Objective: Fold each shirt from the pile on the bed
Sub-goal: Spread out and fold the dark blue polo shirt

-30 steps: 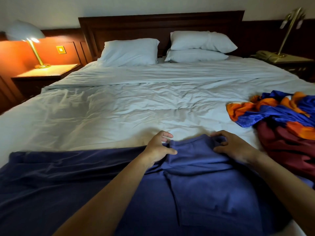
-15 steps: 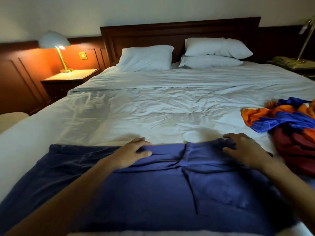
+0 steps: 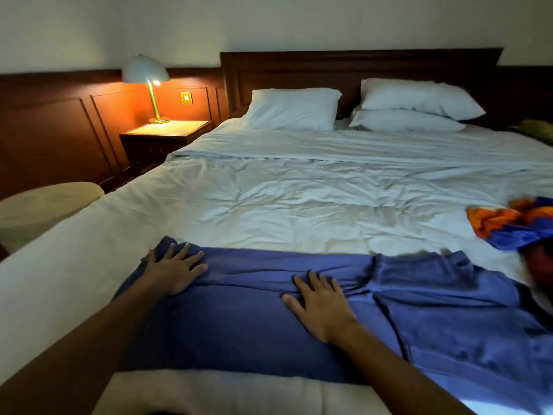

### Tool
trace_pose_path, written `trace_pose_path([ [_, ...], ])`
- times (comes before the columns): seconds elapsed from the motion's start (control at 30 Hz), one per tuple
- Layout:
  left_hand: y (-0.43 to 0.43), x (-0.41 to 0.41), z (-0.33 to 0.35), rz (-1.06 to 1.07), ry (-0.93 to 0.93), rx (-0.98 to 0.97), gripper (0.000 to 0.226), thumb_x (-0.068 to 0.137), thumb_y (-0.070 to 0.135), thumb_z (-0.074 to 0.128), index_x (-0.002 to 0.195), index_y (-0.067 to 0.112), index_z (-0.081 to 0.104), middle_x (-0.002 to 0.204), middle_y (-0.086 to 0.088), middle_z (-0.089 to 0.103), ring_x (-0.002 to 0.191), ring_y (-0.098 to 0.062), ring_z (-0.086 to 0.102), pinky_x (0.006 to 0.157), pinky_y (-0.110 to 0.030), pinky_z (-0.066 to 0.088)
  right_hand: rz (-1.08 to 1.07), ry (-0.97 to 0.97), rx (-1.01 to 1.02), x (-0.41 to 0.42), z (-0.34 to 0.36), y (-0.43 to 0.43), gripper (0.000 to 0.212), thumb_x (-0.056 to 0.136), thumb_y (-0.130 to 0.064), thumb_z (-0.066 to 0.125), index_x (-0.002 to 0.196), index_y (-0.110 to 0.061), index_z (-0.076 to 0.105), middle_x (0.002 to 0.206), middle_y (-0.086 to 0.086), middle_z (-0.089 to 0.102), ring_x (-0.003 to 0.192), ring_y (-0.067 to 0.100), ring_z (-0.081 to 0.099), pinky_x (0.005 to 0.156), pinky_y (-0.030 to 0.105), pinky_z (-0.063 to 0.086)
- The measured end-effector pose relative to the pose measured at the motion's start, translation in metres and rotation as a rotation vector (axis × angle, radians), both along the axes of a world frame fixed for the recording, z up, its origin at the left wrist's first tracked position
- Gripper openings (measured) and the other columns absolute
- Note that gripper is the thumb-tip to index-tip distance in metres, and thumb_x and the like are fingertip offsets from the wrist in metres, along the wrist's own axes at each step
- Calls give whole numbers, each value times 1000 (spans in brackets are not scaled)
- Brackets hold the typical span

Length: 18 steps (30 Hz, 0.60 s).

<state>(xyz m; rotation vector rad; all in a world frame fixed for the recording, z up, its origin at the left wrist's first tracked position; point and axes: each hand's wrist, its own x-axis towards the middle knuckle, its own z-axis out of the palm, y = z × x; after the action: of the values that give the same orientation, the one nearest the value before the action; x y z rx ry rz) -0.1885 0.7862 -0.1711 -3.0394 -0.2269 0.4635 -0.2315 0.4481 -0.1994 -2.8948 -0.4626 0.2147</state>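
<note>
The shirt pile (image 3: 505, 224) at the right edge of the bed (image 3: 299, 199) is blurred and cut off by the frame, like the blue shirt (image 3: 239, 324).

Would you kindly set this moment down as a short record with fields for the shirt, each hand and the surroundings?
shirt in work: dark blue fabric shirt, spread across the near edge of the white-sheeted bed
left hand: flat, fingers straight, pressing the shirt's left end
right hand: flat, fingers spread, pressing the shirt's middle
pile: orange and blue crumpled garment beside a dark red garment, at the bed's right edge
bedside: lit brass lamp on a wooden nightstand
</note>
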Motion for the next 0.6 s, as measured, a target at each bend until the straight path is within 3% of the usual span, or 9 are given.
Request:
trace_pose_path([
  [0.17, 42, -12, 10, 231, -114, -97, 58, 100, 67, 22, 155, 48, 17, 168, -5, -8, 152, -41, 2, 118, -64, 6, -38, -39, 1, -3, -13, 10, 91, 69, -81, -15, 153, -49, 0, 166, 3, -6, 153, 28, -4, 123, 49, -5],
  [0.27, 56, -13, 12, 316, -200, -336, 69, 91, 76, 37, 151, 42, 32, 161, -15, 21, 142, -45, 28, 117, -58, 23, -48, -49, 4, 0, -15, 10, 89, 70, -83, -14, 152, -52, 0, 166, 0, -7, 153, 27, -6, 123, 50, -4],
  [0.33, 60, -16, 20, 275, -192, -609, 87, 75, 82, 58, 147, 38, 39, 153, -12, 38, 138, -39, 38, 114, -49, 32, -55, -52, 4, 1, -16, 11, 91, 68, -85, -16, 152, -53, -1, 166, 0, -7, 152, 27, -7, 123, 50, -4],
  [0.4, 65, -19, 30, 186, -94, -817, 83, 80, 55, 77, 149, 28, 40, 150, -5, 43, 137, -31, 42, 104, -35, 37, -58, -54, 4, 1, -17, 12, 95, 65, -87, -20, 152, -53, -1, 166, -1, -8, 152, 27, -8, 123, 50, -4],
  [0.47, 71, -26, 40, 160, 88, -923, 81, 83, 25, 81, 150, 29, 36, 149, 2, 40, 133, -26, 45, 93, -29, 43, -59, -53, 5, 0, -17, 12, 97, 64, -87, -21, 152, -53, -1, 166, -1, -8, 152, 27, -9, 123, 50, -4],
  [0.53, 81, -33, 38, 130, 169, -983, 89, 78, 14, 84, 150, 34, 35, 155, 1, 36, 127, -20, 48, 87, -25, 47, -67, -47, 5, 0, -17, 13, 92, 67, -86, -16, 152, -53, -1, 166, -1, -8, 152, 27, -9, 122, 50, -5],
  [0.6, 85, -42, 32, 131, 116, -1053, 89, 77, 10, 83, 146, 40, 38, 156, 4, 32, 127, -17, 46, 90, -25, 45, -72, -44, 7, -2, -16, 14, 90, 69, -84, -13, 152, -53, 0, 166, -1, -8, 152, 27, -9, 122, 49, -6],
])
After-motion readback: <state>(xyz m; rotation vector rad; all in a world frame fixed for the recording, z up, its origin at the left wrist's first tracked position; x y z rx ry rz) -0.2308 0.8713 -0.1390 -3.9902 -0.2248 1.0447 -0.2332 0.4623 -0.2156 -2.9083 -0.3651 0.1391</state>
